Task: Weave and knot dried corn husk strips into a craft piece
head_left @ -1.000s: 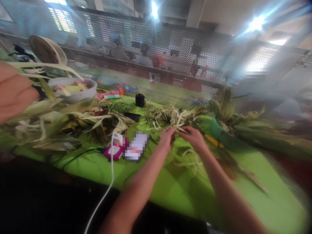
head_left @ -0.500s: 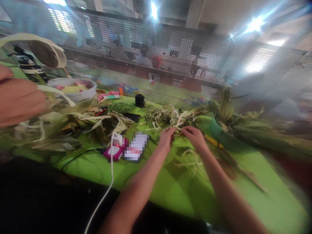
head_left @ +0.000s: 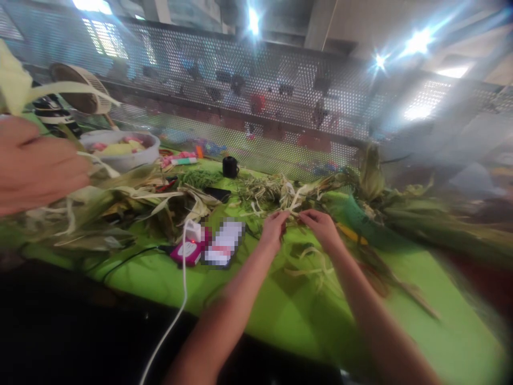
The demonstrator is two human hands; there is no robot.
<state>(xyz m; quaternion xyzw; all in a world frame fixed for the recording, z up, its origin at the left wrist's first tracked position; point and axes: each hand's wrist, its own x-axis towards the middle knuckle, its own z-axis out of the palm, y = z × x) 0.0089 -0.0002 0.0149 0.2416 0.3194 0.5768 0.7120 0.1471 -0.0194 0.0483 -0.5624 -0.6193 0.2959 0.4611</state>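
Over the near part of the green table (head_left: 288, 315), the left hand (head_left: 273, 229) and right hand (head_left: 321, 228) each pinched the pale husk strips (head_left: 294, 202), which lay mid-table just beyond the fingertips. The strips looked light, limp and easily torn lengthwise, so a hold close to the bunched base seemed safest. Farther off, a co-worker's hand (head_left: 38, 166) clutched a leaf (head_left: 14, 80) near a grey bowl (head_left: 128, 159).

Fingertips of the left grip (head_left: 273, 230) and right grip (head_left: 323, 229) are lost among pale dry husk strips (head_left: 294, 200). A co-worker's hand (head_left: 38, 163) is cut by the left edge. The flat white object (head_left: 224, 243) is pixelated, and the long green leaf heap (head_left: 425, 219) at right is smeared.
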